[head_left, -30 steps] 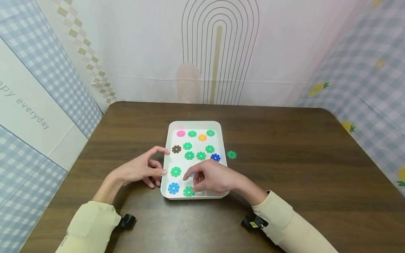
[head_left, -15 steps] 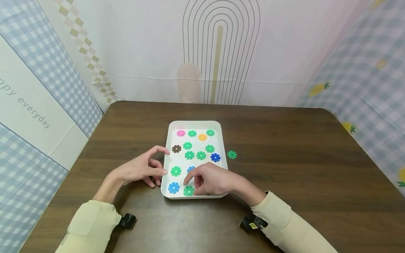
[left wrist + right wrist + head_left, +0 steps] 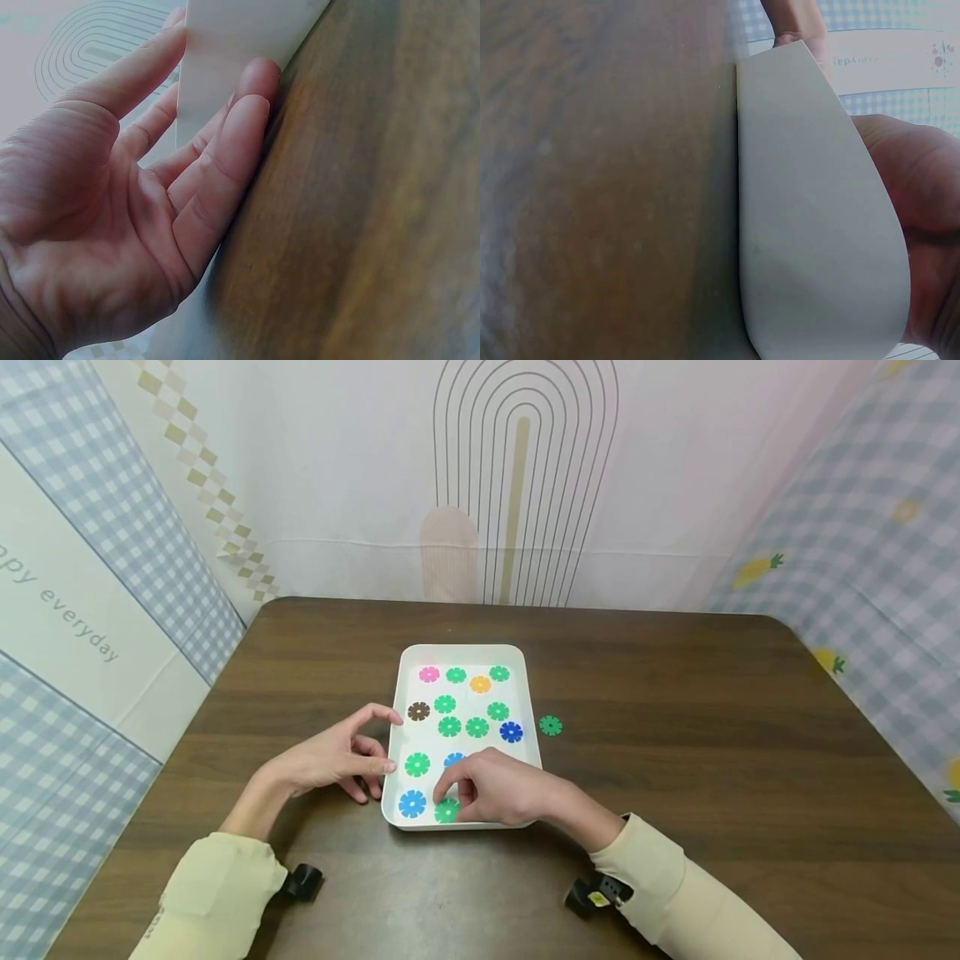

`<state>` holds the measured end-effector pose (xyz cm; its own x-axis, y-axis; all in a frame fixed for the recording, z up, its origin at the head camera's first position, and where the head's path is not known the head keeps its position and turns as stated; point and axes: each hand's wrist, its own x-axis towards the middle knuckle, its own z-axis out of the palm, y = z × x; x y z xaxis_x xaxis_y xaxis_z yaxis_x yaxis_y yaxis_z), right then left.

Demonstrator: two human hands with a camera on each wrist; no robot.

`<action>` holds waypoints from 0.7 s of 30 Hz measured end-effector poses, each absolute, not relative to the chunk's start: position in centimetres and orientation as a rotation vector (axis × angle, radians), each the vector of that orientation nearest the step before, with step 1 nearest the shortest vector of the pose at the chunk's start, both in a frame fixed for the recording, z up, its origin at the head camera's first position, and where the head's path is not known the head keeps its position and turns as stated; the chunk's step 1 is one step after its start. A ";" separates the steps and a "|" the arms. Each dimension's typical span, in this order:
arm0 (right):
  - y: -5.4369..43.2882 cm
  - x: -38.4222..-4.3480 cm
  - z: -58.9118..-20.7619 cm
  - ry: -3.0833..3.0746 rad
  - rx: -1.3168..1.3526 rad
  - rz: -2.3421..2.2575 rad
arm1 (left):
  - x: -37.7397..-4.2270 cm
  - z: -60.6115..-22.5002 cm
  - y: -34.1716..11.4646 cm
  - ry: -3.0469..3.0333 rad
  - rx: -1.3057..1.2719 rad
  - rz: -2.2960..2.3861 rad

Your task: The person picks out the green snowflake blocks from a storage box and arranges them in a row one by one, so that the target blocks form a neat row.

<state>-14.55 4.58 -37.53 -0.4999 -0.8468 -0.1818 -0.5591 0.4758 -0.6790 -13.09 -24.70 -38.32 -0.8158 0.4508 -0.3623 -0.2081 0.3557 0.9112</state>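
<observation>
A white tray (image 3: 397,745) lies on the table with notched plastic snowflake discs in it. My left hand (image 3: 330,762) holds the tray's left wall, thumb and index finger at the rim, the other fingers bent against the outer side in the left wrist view. My right hand (image 3: 502,785) is over the tray's near end, its index finger and thumb on opposite edges of a flat green snowflake disc (image 3: 447,811). A light blue disc (image 3: 412,804) lies just left of it. Another blue disc (image 3: 454,760) is partly covered by the right hand. The tray's wall (image 3: 817,210) hides the fingertips in the right wrist view.
Farther up the tray lie several green discs (image 3: 477,727), plus pink (image 3: 429,674), orange (image 3: 480,684), brown (image 3: 418,711) and dark blue (image 3: 512,732) ones. One green disc (image 3: 551,725) lies on the brown table (image 3: 675,710), right of the tray. A patterned curtain (image 3: 337,468) hangs behind.
My right hand has moved slightly down toward the tray's near edge, and its index finger and thumb have come onto the green disc. My left hand has stayed at the tray's left wall.
</observation>
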 end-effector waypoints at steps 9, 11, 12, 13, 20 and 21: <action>4.5 -14.5 -37.6 2.254 -1.151 -0.714 | -13.2 -38.5 -24.8 2.052 0.211 1.496; 4.4 -14.5 -37.6 2.268 -1.156 -0.701 | -13.2 -38.5 -24.7 2.050 0.216 1.499; 4.3 -14.4 -37.6 2.276 -1.159 -0.694 | -13.2 -38.5 -24.8 2.049 0.217 1.500; 4.3 -14.4 -37.6 2.286 -1.164 -0.688 | -13.1 -38.5 -24.8 2.049 0.218 1.500; 4.3 -14.3 -37.6 2.289 -1.193 -0.693 | -13.0 -38.5 -24.8 2.041 0.223 1.510; 4.3 -14.4 -37.6 2.278 -1.198 -0.697 | -13.0 -38.5 -24.8 2.042 0.222 1.511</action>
